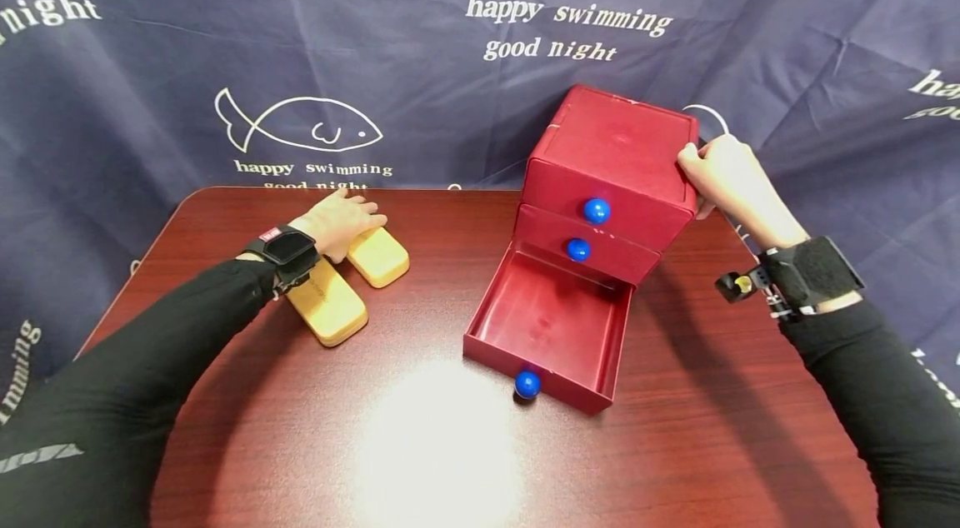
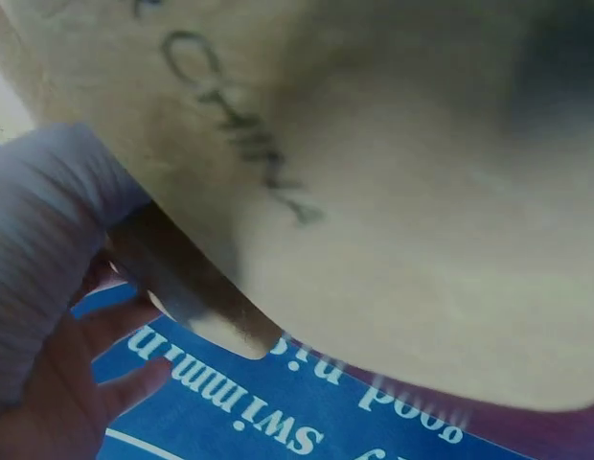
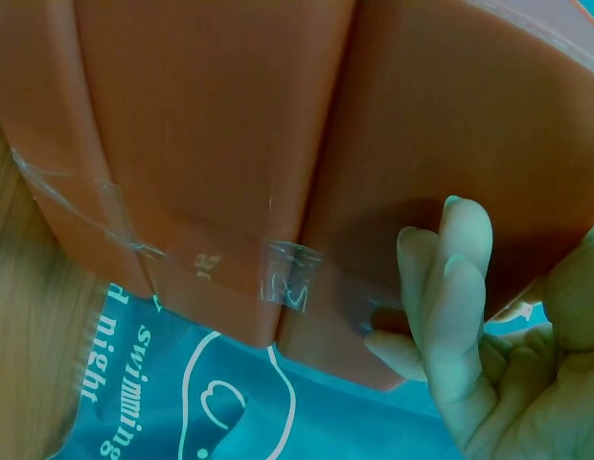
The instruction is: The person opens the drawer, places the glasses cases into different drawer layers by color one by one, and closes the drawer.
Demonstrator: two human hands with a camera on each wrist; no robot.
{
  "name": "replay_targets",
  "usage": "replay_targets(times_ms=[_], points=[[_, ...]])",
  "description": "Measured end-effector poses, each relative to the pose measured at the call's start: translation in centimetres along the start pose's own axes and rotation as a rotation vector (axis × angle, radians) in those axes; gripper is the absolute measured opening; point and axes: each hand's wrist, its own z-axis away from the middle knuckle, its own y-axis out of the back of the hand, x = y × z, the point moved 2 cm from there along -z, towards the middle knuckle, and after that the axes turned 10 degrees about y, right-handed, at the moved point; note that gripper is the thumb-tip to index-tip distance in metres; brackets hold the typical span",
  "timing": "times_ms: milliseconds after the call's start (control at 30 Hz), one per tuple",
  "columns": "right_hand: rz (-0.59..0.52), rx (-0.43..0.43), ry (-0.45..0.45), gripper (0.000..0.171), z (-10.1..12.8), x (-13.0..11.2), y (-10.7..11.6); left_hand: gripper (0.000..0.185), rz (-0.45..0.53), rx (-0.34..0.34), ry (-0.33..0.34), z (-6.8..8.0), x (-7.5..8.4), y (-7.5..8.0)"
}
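On the table's left, my left hand (image 1: 341, 222) grips the far end of a smaller yellow rounded block (image 1: 381, 258), fingers over its back edge. A longer yellow block (image 1: 330, 303) lies beside it under the wrist; in the left wrist view this block (image 2: 402, 259) shows the printed word CHINA. At the right stands a red three-drawer cabinet (image 1: 615, 141) with blue round knobs. Its bottom drawer (image 1: 543, 320) is pulled out, with nothing inside. My right hand (image 1: 723, 170) holds the cabinet's upper right edge, thumb on top, fingers (image 3: 455, 287) bent against the side.
The brown wood-grain table (image 1: 300, 445) ends at a dark blue fish-print curtain (image 1: 420, 28) behind. The open drawer juts toward the front, its blue knob (image 1: 527, 385) foremost. Clear tape (image 3: 290, 276) crosses the cabinet's side seams.
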Motion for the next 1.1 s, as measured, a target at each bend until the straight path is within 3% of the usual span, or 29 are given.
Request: replay_targets(times_ms=[133, 233, 700, 1100], points=[[-0.001, 0.003, -0.001, 0.050, 0.0, 0.0, -0.1, 0.085, 0.055, -0.083, 0.033, -0.4, 0.4, 0.4], [-0.006, 0.007, -0.001, 0.050, 0.1, 0.0, -0.1, 0.090, 0.084, -0.105, 0.043, -0.4, 0.7, 0.7], [-0.005, 0.004, -0.003, 0.051, 0.1, 0.1, -0.2, 0.096, 0.107, -0.098, 0.093, -0.3, 0.7, 0.1], [-0.004, 0.005, 0.001, 0.052, 0.1, 0.0, 0.0, 0.080, 0.064, -0.049, 0.100, 0.3, 1.4, -0.1]])
